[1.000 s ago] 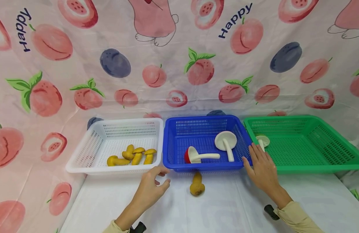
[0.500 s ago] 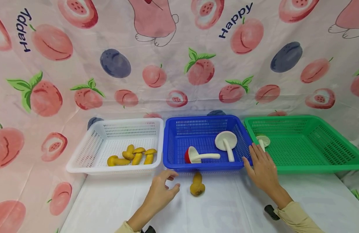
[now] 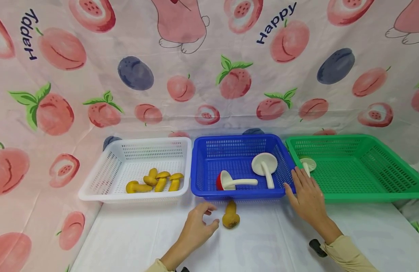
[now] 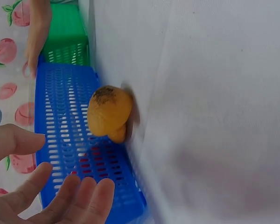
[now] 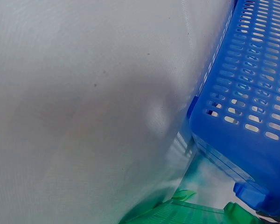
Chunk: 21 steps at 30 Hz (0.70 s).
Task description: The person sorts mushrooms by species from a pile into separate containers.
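Note:
A yellow-brown toy mushroom (image 3: 231,216) lies on the white cloth in front of the blue basket (image 3: 243,194), its dark-spotted cap toward me. Just left of it, my left hand (image 3: 199,226) hovers with thumb and fingers spread apart and nothing between them. The left wrist view shows the same mushroom (image 4: 109,112) beyond those fingertips. My right hand (image 3: 308,198) rests with extended fingers over the adjoining rims of the blue and green baskets. Inside the blue basket are a red-capped mushroom (image 3: 226,181) and a pale one (image 3: 265,166) with its underside up.
To the left, a white basket (image 3: 90,197) holds several yellow mushrooms (image 3: 161,180). A green basket (image 3: 365,196) on the right contains one pale mushroom (image 3: 308,164) near its left wall. Fruit-printed cloth (image 3: 209,75) hangs behind the row of baskets.
My left hand has moved right, from in front of the white basket to beside the loose mushroom. The right hand stays in place.

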Each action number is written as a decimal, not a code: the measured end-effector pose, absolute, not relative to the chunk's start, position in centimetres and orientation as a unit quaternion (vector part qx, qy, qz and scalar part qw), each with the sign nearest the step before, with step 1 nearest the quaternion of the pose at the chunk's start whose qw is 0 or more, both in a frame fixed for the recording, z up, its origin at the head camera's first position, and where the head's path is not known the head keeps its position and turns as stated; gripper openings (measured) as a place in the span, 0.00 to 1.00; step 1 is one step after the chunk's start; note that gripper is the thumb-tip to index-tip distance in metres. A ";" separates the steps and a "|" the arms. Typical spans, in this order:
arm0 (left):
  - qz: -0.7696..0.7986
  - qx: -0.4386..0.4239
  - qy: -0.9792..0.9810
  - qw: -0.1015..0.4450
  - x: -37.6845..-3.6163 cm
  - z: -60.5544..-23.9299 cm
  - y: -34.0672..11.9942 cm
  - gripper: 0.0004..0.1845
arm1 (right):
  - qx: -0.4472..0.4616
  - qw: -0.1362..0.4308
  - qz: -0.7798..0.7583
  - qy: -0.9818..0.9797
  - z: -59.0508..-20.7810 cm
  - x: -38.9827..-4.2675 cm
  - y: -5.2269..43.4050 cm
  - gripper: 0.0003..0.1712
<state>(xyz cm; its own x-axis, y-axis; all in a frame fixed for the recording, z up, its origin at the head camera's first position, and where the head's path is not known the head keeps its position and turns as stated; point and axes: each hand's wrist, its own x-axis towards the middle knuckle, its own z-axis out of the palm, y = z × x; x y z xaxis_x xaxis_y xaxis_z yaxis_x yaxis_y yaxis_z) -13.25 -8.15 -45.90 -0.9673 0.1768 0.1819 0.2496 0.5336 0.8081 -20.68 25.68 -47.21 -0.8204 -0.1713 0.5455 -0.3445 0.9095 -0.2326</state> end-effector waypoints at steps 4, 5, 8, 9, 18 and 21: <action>-0.474 -0.125 -0.871 0.029 -13.2 -46.3 -7.5 0.14 | 0.136 0.263 0.164 -0.941 -47.2 -20.6 25.6 0.34; -0.475 -0.124 -0.871 0.024 -13.2 -46.4 -7.3 0.15 | 0.136 0.261 0.166 -0.941 -47.2 -20.6 25.6 0.34; -0.477 -0.121 -0.871 0.006 -13.3 -46.6 -6.8 0.16 | 0.135 0.258 0.163 -0.943 -47.3 -20.7 25.7 0.34; -0.477 -0.121 -0.871 0.002 -13.3 -46.7 -6.7 0.16 | 0.136 0.257 0.163 -0.943 -47.3 -20.7 25.7 0.34; -0.449 -0.125 -0.885 -0.002 -13.7 -47.6 -5.3 0.19 | 0.135 0.255 0.162 -0.944 -47.4 -20.7 25.8 0.33; -0.438 -0.121 -0.891 -0.009 -13.9 -47.8 -4.8 0.21 | 0.134 0.256 0.160 -0.944 -47.4 -20.7 25.7 0.33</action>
